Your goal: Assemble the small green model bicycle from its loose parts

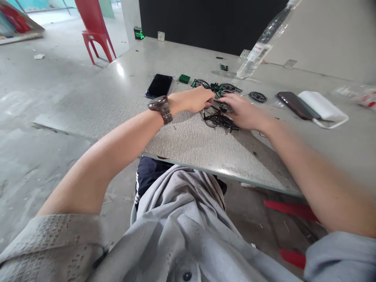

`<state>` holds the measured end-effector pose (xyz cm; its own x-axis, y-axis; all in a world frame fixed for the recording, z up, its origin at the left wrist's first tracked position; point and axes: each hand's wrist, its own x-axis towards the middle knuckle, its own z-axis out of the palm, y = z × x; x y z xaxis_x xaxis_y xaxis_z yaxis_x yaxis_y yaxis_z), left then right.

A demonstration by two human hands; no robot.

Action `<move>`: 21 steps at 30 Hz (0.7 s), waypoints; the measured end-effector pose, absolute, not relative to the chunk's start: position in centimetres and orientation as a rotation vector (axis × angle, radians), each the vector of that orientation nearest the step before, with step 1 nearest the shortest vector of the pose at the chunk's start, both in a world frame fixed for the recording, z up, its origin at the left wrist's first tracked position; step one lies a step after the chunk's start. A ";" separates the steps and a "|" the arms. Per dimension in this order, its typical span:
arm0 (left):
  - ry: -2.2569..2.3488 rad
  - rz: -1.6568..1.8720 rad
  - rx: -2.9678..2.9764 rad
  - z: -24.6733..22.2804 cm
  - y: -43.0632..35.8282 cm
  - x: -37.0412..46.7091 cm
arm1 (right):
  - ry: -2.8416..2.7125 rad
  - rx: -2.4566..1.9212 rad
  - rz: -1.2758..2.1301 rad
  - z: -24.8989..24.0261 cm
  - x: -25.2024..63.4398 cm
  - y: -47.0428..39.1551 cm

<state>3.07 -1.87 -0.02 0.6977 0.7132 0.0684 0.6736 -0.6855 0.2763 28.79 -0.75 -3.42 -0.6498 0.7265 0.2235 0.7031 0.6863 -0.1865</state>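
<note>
A small black model bicycle [219,119] stands on the table under my hands. My left hand [201,100], with a dark watch [160,105] on its wrist, is closed with the fingers curled down at the bicycle's upper front; its fingertips are partly hidden. From the right, my right hand [242,111] grips the bicycle's rear part, the index finger reaching toward the left fingers. Just behind lies a green and black model bicycle [216,87], partly covered by my hands. A loose small wheel [257,96] lies beyond my right hand.
On the table [182,137] are a black phone [159,86], a green block [184,79], a small green part [224,67], a dark case [298,105] and a white object [321,105]. A clear bottle [258,51] stands behind. A red chair [94,29] is at the far left.
</note>
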 end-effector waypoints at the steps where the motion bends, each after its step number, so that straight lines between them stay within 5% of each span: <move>1: 1.107 0.249 2.673 -0.1 -1.8 3.1 | -2.618 -1.144 0.123 -3.4 28.8 -0.8; 21: 1.096 0.250 2.665 -0.3 -1.4 3.2 | -2.627 -1.177 0.136 -3.1 28.7 -1.1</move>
<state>3.16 -1.44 -0.25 0.7025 0.7089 0.0637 0.6662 -0.6864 0.2914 28.72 -1.08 -3.13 -0.6385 0.7442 0.1958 0.7200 0.6676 -0.1896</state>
